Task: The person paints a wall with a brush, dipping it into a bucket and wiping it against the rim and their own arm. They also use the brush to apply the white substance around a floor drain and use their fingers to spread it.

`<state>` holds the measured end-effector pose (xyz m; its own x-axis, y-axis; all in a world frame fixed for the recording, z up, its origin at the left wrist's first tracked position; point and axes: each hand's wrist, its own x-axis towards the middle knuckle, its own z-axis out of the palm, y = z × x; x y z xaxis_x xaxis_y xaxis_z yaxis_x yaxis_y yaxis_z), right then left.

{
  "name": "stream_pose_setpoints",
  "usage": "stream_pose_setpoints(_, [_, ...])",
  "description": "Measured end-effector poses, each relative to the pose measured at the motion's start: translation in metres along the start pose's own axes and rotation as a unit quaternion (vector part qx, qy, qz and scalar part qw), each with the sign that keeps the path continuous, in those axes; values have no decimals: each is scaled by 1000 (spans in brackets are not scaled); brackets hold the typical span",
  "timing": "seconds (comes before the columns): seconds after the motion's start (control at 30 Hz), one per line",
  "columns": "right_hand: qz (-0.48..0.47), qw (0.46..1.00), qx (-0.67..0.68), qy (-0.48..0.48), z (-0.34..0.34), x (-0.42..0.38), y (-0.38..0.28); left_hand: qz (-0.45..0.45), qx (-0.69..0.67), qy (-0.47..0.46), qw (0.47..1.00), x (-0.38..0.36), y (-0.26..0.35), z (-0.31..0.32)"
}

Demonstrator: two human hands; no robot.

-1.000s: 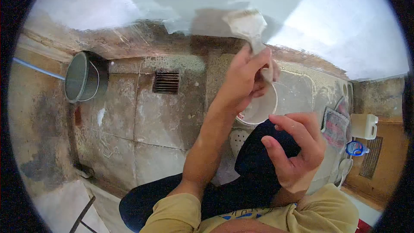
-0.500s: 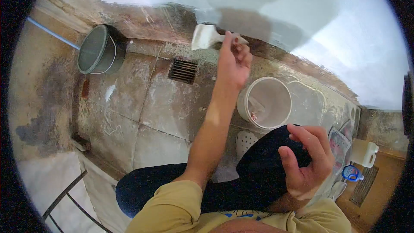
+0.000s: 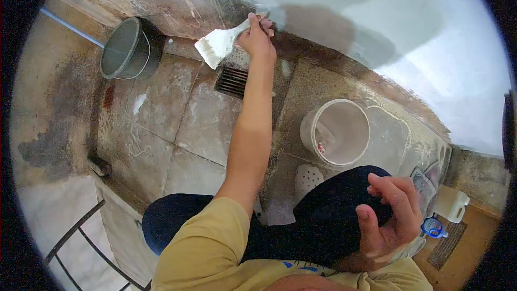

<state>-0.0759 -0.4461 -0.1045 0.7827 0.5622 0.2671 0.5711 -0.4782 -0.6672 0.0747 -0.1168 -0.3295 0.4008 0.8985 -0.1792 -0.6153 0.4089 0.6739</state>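
Observation:
My left hand (image 3: 258,37) is stretched out at the foot of the wall, closed round the handle of a wide white brush (image 3: 219,46). The brush points left and down, its bristle end just above the floor drain grate (image 3: 231,81). My right hand (image 3: 393,213) hovers near my right knee, fingers loosely curled and apart, with nothing in it. Left of my right knee stands a white bucket (image 3: 342,132) with whitish residue and a small red-marked scrap inside.
A dark bucket (image 3: 125,48) with a wire handle stands at the left by the wall (image 3: 431,37). At the right are a white jug (image 3: 451,203), a blue-and-white bottle (image 3: 433,228) and a plastic packet (image 3: 424,188). A black metal frame (image 3: 75,237) is at lower left.
My left hand has moved left and up with the brush, which now tilts down to the left. My right hand has shifted slightly. The view has moved a little.

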Motion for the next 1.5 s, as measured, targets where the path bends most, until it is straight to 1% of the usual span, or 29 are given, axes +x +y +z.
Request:
stream_pose_setpoints(0.03, [-8,1000,2,-1,0,0,2,-2,2,-1,1000,5,-4,-2])
stream_pose_setpoints(0.1, [-15,1000,2,-3,-2,0,2,37,12,8,999,15,-11,-3])
stream_pose_setpoints(0.13, [-18,1000,-2,-6,-3,0,1,36,11,9,999,13,-10,-1])
stream_pose_setpoints(0.2, [-21,1000,-6,-11,-3,1,1,48,73,36,996,9,-6,4])
stream_pose_setpoints(0.33, [-24,1000,-3,-12,-2,1,2,64,30,31,997,10,-7,10])
stream_pose_setpoints(0.4, [-22,1000,1,-9,-3,1,3,105,27,25,994,13,-6,12])
stream_pose_setpoints(0.43, [-22,1000,-1,-8,-3,0,3,106,25,25,994,12,-7,15])
stream_pose_setpoints(0.5, [-23,1000,-3,-11,0,-1,2,80,37,38,995,10,-11,21])
stream_pose_setpoints(0.57, [7,1000,7,18,5,-3,3,75,46,42,995,5,-11,21])
stream_pose_setpoints(0.6, [5,1000,7,17,5,-3,4,69,54,43,995,4,-11,22])
stream_pose_setpoints(0.67, [-6,1000,7,7,2,-4,5,85,37,43,995,7,-8,18])
stream_pose_setpoints(0.73, [4,1000,-1,12,2,-4,0,100,24,45,994,6,-12,15])
stream_pose_setpoints(0.8, [8,1000,-7,18,2,-3,1,80,85,43,992,8,-19,16])
stream_pose_setpoints(0.83, [-12,1000,1,7,1,-2,6,82,84,43,992,8,-17,17])
stream_pose_setpoints(0.87, [-32,999,8,-3,0,-2,10,92,60,37,993,8,-15,16])
stream_pose_setpoints(0.93, [-32,999,4,-11,-3,-1,9,100,36,33,994,8,-16,18])
stream_pose_setpoints(1.03, [-15,1000,-2,-11,-1,-2,2,93,12,64,994,10,-18,18])
stream_pose_setpoints(1.1, [-4,1000,-7,0,0,0,1,101,45,22,994,10,-22,17])
stream_pose_setpoints(1.23, [-8,1000,4,3,1,-1,2,116,16,38,992,11,-17,14])
stream_pose_setpoints(1.3, [-9,1000,9,2,1,0,0,106,85,36,990,7,-20,16])
stream_pose_setpoints(1.4, [7,1000,0,3,0,1,0,128,46,22,990,16,-23,10])
stream_pose_setpoints(1.43, [-6,1000,5,8,0,0,3,127,46,22,991,14,-23,13])
stream_pose_setpoints(1.5, [-20,1000,11,11,1,-2,2,95,62,53,992,9,-19,18])
